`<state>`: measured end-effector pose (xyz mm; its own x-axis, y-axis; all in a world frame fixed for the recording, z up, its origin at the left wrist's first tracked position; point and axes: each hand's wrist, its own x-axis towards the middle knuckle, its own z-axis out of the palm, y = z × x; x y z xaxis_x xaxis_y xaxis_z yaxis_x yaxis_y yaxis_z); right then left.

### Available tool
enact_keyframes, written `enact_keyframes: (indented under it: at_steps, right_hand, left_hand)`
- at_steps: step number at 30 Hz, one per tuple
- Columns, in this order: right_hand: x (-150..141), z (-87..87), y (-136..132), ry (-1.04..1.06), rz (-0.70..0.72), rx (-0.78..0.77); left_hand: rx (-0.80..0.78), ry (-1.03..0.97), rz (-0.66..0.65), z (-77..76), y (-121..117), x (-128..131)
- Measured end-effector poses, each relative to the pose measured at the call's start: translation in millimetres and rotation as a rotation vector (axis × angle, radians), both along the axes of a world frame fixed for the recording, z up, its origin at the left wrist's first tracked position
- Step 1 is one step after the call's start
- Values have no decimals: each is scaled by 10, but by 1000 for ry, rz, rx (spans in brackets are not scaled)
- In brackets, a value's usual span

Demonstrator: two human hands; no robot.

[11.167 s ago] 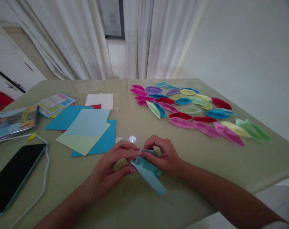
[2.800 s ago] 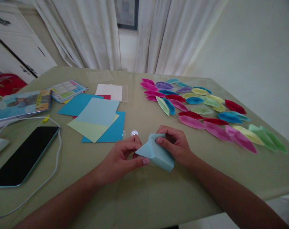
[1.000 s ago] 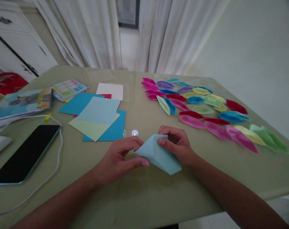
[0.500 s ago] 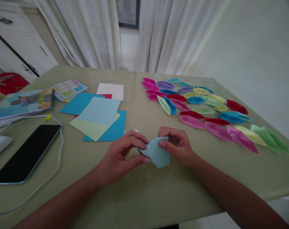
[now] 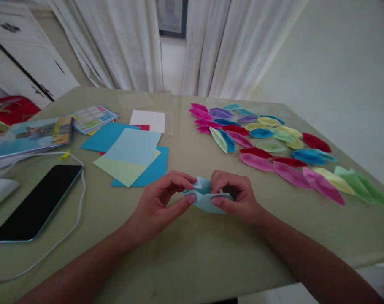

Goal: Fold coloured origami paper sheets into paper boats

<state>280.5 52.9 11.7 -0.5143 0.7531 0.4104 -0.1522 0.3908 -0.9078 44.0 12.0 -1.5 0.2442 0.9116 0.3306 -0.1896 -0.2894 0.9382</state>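
A small light-blue folded paper (image 5: 207, 204) is held between both hands above the near part of the table, its pocket opened toward me. My left hand (image 5: 163, 198) pinches its left end between thumb and fingers. On the other side, my right hand (image 5: 234, 194) grips the right end, the thumb on the near wall and the fingers on or inside the far wall; the fingertips are partly hidden. Beyond the left hand lie loose square sheets: a light-blue sheet (image 5: 133, 145), a pale yellow-green sheet (image 5: 125, 171) and a darker blue sheet (image 5: 158, 169).
Several folded paper boats in many colours, such as a pink paper boat (image 5: 291, 174), lie in rows at the right. To the left are a phone (image 5: 36, 202), a white cable (image 5: 81, 198), and a booklet (image 5: 33, 135). A white sheet (image 5: 147, 120) lies farther back.
The folded paper has tipped and spread, so its open pocket now shows instead of a flat face. Both hands stay on it, and the right fingers have shifted toward its opening.
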Motion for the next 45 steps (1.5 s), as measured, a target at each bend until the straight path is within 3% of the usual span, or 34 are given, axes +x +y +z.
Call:
enact_keyframes:
  at_steps: [8,13,20,31,37,45]
  right_hand:
    - [-3,39,-19,-49,-98,155]
    - [9,43,-27,-103,-135,170]
    - [9,19,-30,-94,-96,108]
    - [-2,15,-37,-64,-96,78]
    - [-4,15,-38,-70,-95,58]
    - [-7,-36,-31,-106,-79,20]
  left_hand:
    - [-57,7,31,6,15,19]
    - [1,64,73,39,25,1]
    - [-65,58,61,16,75,-29]
    - [-155,148,176,8,90,-35]
    - [-192,192,156,-15,75,-23]
    - [-106,207,226,30,37,-33]
